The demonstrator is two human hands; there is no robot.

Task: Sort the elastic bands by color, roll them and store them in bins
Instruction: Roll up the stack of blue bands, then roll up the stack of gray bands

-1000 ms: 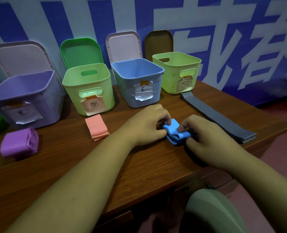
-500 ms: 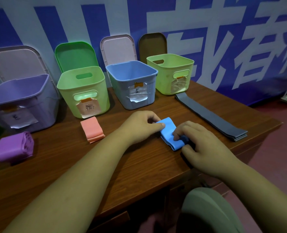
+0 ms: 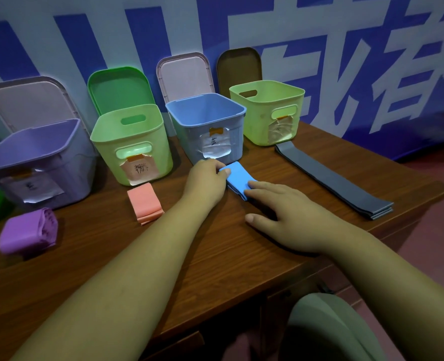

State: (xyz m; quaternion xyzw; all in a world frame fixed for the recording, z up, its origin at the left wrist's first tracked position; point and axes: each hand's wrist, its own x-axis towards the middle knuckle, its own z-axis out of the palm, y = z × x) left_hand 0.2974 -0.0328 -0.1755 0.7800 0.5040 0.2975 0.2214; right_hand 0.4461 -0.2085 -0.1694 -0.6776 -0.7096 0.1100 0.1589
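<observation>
A folded blue band (image 3: 237, 177) lies on the wooden table (image 3: 111, 243) just in front of the blue bin (image 3: 207, 126). My left hand (image 3: 205, 182) pinches the band's far left end. My right hand (image 3: 286, 207) lies flat with straight fingers, its fingertips pressing on the band's near end. A folded pink band (image 3: 144, 203) lies before a light green bin (image 3: 132, 142). A rolled purple band (image 3: 29, 234) sits near the purple bin (image 3: 36, 162). Long grey bands (image 3: 338, 181) lie flat at the right.
A second light green bin (image 3: 267, 110) stands at the back right. Open lids lean on the blue-and-white wall behind the bins. The table's right edge runs just past the grey bands. A knee in grey cloth (image 3: 327, 329) shows at the bottom.
The blue band has gone from a bunched roll between both hands to a flatter fold pushed toward the blue bin. My right hand's fingers have straightened over it.
</observation>
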